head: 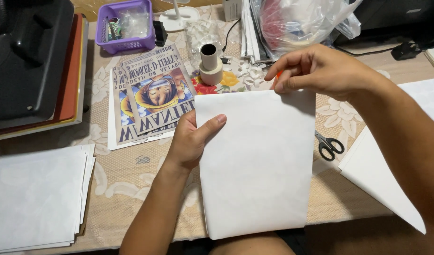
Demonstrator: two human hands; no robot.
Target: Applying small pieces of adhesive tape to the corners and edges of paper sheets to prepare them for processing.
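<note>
A blank white sheet of paper (257, 163) is held upright over the table's front edge. My left hand (191, 139) grips its left edge, thumb on the front. My right hand (316, 71) pinches the sheet's top right corner, with something small and orange showing between the fingers. Behind the sheet, printed cartoon posters (148, 97) lie on the patterned tablecloth, and a tape roll (210, 65) stands beside them.
A stack of white sheets (37, 198) lies at the left, more white sheets (391, 165) at the right. Black scissors (329, 145) lie right of the held sheet. A black heat press (30, 56), purple basket (125, 26) and plastic bags (302, 21) line the back.
</note>
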